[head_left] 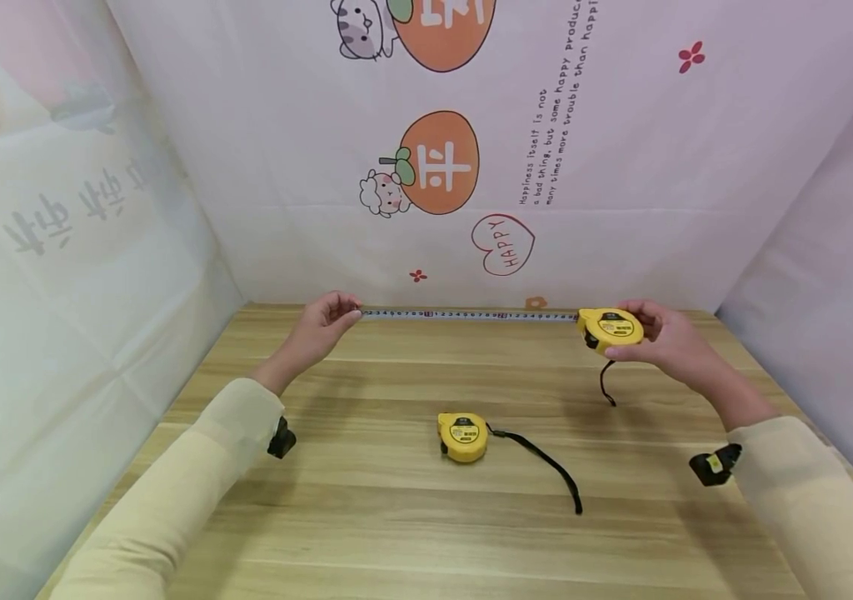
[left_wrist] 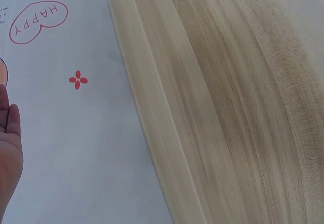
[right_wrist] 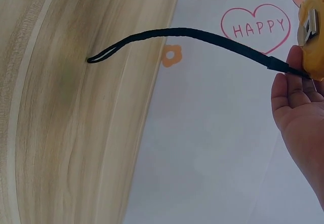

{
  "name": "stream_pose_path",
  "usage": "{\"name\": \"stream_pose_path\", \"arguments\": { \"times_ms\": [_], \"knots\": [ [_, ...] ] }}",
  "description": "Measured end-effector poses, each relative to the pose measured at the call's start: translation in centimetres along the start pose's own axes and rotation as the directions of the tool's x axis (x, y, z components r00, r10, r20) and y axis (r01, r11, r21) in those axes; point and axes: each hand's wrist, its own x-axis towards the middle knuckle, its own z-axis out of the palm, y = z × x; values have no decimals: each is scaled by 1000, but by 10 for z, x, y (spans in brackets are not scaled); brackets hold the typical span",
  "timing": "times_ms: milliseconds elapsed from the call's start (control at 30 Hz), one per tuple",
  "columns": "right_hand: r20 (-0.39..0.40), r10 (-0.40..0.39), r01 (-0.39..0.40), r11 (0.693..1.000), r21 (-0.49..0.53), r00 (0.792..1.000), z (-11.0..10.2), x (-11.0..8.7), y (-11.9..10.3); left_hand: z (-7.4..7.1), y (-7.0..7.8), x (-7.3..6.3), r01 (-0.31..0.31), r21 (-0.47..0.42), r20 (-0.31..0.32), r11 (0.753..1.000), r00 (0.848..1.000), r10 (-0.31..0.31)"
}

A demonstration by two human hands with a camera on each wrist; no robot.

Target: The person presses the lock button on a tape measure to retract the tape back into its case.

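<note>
A yellow tape measure (head_left: 611, 328) is held in my right hand (head_left: 662, 340), thumb in front and fingers behind its case. Its printed blade (head_left: 464, 316) runs straight across to the left, near the back edge of the table. At the blade's far end, my left hand (head_left: 325, 323) pinches the tip between thumb and fingers. The black wrist strap (right_wrist: 187, 33) dangles from the held case in the right wrist view. In the left wrist view only part of the left hand (left_wrist: 9, 153) shows, at the left edge. A second yellow tape measure (head_left: 462, 437) lies on the table, closer to me.
The second tape's black strap (head_left: 546, 458) trails to its right on the wooden table (head_left: 366, 517). Behind the table rises a white printed cloth (head_left: 284, 167), with more cloth on both sides. A small black device sits at each wrist.
</note>
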Motion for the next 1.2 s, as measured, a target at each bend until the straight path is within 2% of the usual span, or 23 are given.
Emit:
{"name": "stream_pose_path", "arguments": {
  "times_ms": [267,500,567,900,1200],
  "knots": [
    [9,11,-11,1000,-6,1000,2,2,-2,2,1,1,-5,-4,1,1000,1000,5],
    [7,10,-10,1000,-4,1000,3,4,-1,3,-25,13,0,-15,-8,1000,1000,0],
    [9,12,-12,1000,-3,1000,3,4,-1,3,-28,14,-5,-20,-9,1000,1000,4],
    [18,-2,2,1000,25,1000,5,7,-3,6,-26,16,-41,-14,-17,999,999,41],
    [16,9,-9,1000,7,1000,7,8,-4,8,-26,18,-46,-9,-13,999,999,46]
  ]
}}
